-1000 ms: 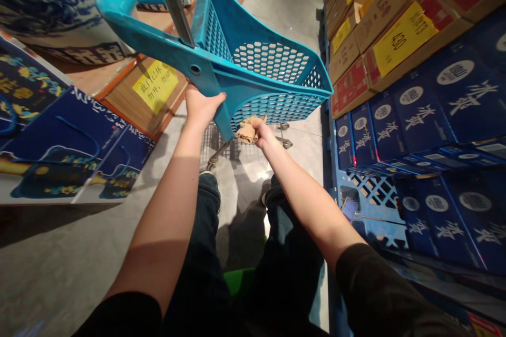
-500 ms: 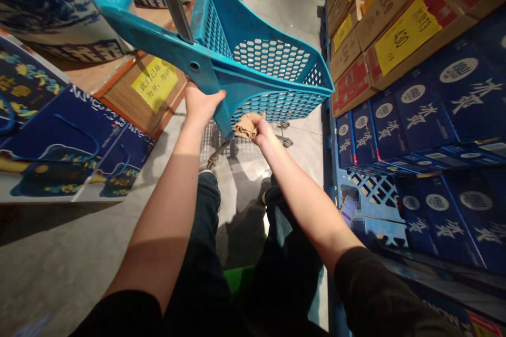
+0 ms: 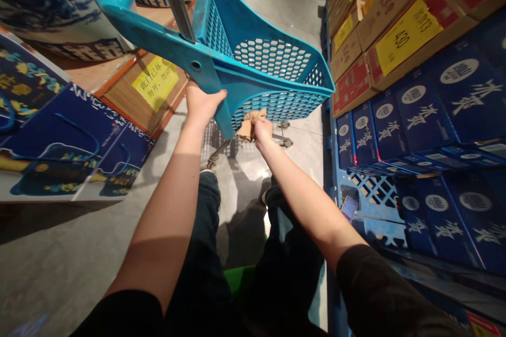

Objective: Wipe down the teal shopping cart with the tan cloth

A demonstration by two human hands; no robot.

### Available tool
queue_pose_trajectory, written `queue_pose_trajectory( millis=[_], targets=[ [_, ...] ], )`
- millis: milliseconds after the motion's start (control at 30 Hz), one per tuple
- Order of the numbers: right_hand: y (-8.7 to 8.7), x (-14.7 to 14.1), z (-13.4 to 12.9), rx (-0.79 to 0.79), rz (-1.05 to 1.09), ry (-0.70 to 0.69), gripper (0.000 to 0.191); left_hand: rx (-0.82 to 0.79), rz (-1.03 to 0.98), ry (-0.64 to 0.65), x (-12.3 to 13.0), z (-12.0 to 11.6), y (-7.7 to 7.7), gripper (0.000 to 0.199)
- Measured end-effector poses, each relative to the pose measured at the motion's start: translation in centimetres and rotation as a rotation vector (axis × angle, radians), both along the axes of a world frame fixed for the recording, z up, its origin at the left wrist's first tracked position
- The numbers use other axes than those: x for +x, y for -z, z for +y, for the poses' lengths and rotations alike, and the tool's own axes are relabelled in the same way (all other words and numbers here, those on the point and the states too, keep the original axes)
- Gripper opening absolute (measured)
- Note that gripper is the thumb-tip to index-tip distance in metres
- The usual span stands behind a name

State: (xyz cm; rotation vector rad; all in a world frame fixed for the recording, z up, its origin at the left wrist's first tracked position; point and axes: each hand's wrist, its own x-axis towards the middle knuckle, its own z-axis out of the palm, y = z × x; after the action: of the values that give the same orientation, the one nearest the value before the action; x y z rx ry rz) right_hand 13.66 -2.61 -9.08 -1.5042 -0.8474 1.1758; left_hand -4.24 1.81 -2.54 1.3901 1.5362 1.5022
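A blue plastic shopping cart (image 3: 221,84) with honeycomb holes in its basket walls stands in front of me, with a metal pole rising through its handle end. My left hand (image 3: 201,102) grips the cart's side frame below the handle; the thumb shows on the near side and the other fingers are hidden behind it. My right hand (image 3: 264,130) is closed on a crumpled tan cloth (image 3: 249,125), which lies against the lower basket wall. Part of the cloth sticks out to the left of the fingers.
Blue boxes (image 3: 419,102) and cartons with yellow signs (image 3: 407,37) are stacked on a blue pallet (image 3: 379,210) at right, where a phone (image 3: 348,208) lies. At left are a wooden cabinet (image 3: 118,89), a large blue-and-white jar (image 3: 51,5) and blue gift boxes (image 3: 75,142).
My right hand has shifted and turned slightly, and the cloth has bunched into a different shape against the basket wall. My left hand keeps its hold on the frame.
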Motion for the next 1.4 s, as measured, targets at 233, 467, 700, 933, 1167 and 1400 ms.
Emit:
queue_pose_trajectory(
  millis=[233,467,700,933,1167,1400],
  targets=[
    [-0.7,-0.5,-2.8,0.114,-0.812,-0.189,0.024,-0.002,0.027,-0.019,0.1,-0.2,-0.2,0.057],
    [-1.6,0.2,-2.0,0.136,-0.833,-0.288,0.031,-0.014,0.032,-0.047,0.4,-0.3,-0.5,0.050],
    [-2.7,0.9,-1.6,-0.162,-0.793,-0.383,0.022,-0.022,0.027,-0.046,0.4,-0.5,-0.8,0.048],
    [-2.3,0.4,-2.1,-0.055,-0.851,-0.254,0.029,-0.024,0.000,-0.041,0.5,-0.4,-0.6,0.054],
    [-2.0,0.3,-2.1,-0.068,-0.805,-0.358,0.032,-0.030,0.032,-0.039,0.5,-0.5,-0.7,0.054],
    [-2.6,2.6,-1.3,-0.339,-0.829,-0.425,0.012,-0.017,0.025,-0.021,0.4,-0.5,-0.3,0.060]
  ],
)
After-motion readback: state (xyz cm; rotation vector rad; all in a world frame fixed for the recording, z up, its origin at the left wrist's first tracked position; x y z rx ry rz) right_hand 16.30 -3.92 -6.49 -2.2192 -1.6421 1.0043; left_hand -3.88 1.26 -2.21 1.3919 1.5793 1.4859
